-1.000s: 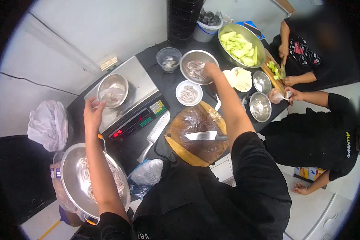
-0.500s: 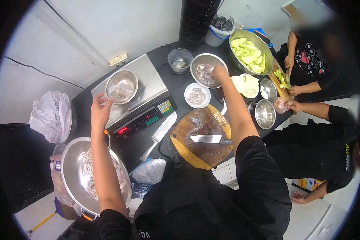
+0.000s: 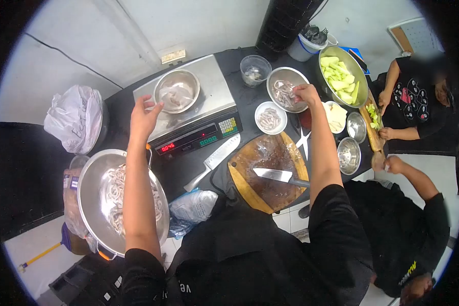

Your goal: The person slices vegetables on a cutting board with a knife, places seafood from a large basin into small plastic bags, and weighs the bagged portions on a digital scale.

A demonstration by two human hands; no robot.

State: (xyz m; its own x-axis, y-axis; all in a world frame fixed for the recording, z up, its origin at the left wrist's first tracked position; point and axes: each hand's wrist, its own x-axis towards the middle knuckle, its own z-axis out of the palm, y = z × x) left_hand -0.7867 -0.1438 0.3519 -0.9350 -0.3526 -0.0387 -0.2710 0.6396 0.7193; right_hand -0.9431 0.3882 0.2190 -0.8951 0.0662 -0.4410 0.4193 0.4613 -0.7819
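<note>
My left hand [image 3: 146,116] is beside the left rim of a metal bowl [image 3: 191,80], its thumb and fingers apart. Inside that bowl lies a clear plastic bag [image 3: 175,98] with pale pieces in it. The bowl rests on a digital scale [image 3: 219,102] whose red display reads 0.046. My right hand [image 3: 306,95] is at the right side of a second metal bowl [image 3: 276,76], fingers pinched on pale squid strips [image 3: 283,93]. More strips fill a small white bowl [image 3: 269,118] just in front. A clear plastic tub [image 3: 255,70] stands between the scale and the second bowl.
A knife [image 3: 274,175] lies on the wooden cutting board [image 3: 264,153]; another knife [image 3: 220,154] lies near the scale. At left, a large metal colander [image 3: 90,204] holds squid rings. Green vegetable pieces fill a big bowl [image 3: 362,76]. Two co-workers [image 3: 410,92] are at the right.
The view has shifted, moving the table things to the right. My right hand has lifted slightly from the squid bowl with its fingers pinched. The left hand stays by the scale's bowl.
</note>
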